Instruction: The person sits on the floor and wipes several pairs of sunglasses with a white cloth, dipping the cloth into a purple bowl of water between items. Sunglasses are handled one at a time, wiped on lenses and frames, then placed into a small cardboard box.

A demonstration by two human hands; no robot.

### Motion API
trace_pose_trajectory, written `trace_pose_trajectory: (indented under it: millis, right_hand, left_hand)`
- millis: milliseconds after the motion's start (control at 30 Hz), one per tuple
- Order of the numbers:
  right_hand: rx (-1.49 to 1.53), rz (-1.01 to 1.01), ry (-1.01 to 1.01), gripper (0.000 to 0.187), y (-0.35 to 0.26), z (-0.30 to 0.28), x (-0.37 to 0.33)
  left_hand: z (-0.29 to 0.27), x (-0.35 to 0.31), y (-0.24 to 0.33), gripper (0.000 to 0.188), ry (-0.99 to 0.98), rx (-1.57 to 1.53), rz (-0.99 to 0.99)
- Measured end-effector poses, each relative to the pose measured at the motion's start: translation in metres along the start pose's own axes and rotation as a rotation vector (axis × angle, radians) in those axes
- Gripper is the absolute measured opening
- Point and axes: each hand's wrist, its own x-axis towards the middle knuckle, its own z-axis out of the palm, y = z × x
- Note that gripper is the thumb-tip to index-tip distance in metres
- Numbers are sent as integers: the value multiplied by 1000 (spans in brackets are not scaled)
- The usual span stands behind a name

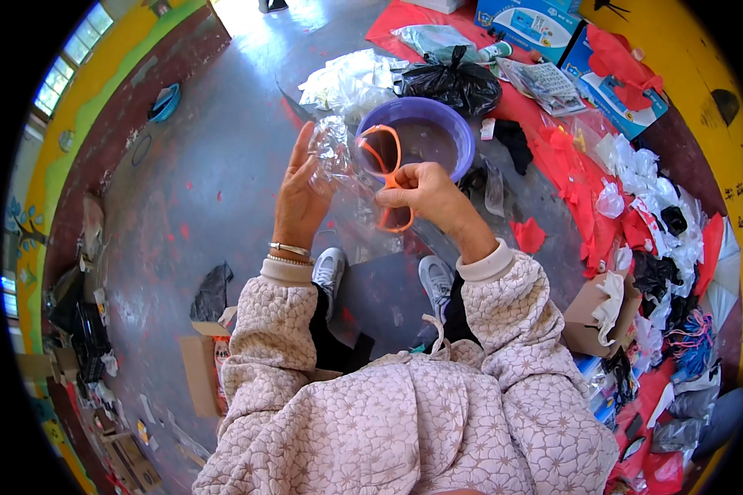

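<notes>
My right hand [425, 191] grips a pair of orange plastic glasses [385, 173] by the bridge, with one lens frame above the hand and one below. My left hand [300, 194] holds a crumpled clear plastic bag [333, 148] just left of the glasses, fingers raised behind the film. More of the clear film hangs down between the two hands. Both hands are held above my knees and grey shoes [330, 272].
A purple plastic basin [446, 120] stands on the grey floor just beyond the hands. A black bag [458, 82], white bags [347, 78], blue cartons [528, 21] and red scraps [578, 165] lie right and behind. A cardboard box [202, 371] sits at my left.
</notes>
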Motion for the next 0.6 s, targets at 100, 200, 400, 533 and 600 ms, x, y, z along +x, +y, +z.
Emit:
trace_pose_trajectory:
  millis: [100,200,400,533,600]
  right_hand:
    - [-123,-52,17,22,0,6,-2]
    - [-265,-70,86,25,-4,8,-1]
    - [-344,-94,63,21,5,5,1]
    - [-216,-89,74,13,11,2,1]
    - [-232,-83,66,14,16,1,1]
  left_hand:
    - [-8,-1,-7,57,16,280,31]
    - [8,0,-2,61,10,254,-7]
    - [18,-4,-13,70,-22,286,-50]
    - [17,-6,-24,81,4,371,-62]
    - [22,-9,-28,81,13,484,-36]
